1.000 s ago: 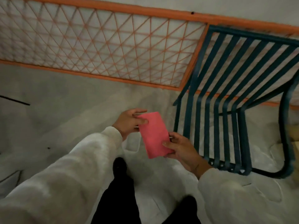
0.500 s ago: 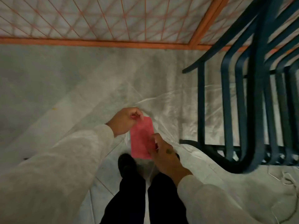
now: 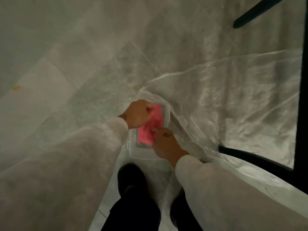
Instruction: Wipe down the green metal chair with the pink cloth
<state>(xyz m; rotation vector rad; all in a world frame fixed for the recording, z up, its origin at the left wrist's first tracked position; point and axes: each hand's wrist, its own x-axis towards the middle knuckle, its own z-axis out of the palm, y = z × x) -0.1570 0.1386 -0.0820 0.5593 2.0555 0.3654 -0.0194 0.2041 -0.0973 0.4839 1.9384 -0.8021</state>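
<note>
The pink cloth (image 3: 150, 126) lies inside a clear plastic container (image 3: 143, 153) on the floor, just ahead of my feet. My left hand (image 3: 137, 115) grips the cloth's far upper edge. My right hand (image 3: 164, 144) pinches the cloth's near right edge, fingers down in the container. Only dark bars of the green metal chair (image 3: 302, 97) show along the right edge, with a curved base bar (image 3: 253, 158) low on the right and a leg (image 3: 253, 11) at the top right.
A crinkled clear plastic sheet (image 3: 225, 97) covers the tiled floor (image 3: 50, 64) under the chair and reaches the container's right side. My dark shoes (image 3: 131, 179) and trouser legs stand right behind the container. A small yellow speck (image 3: 16, 88) lies on the floor far left.
The view dropped toward the floor and closer; the orange fence is out of sight. Both hands lowered the pink cloth from the air down into the clear container.
</note>
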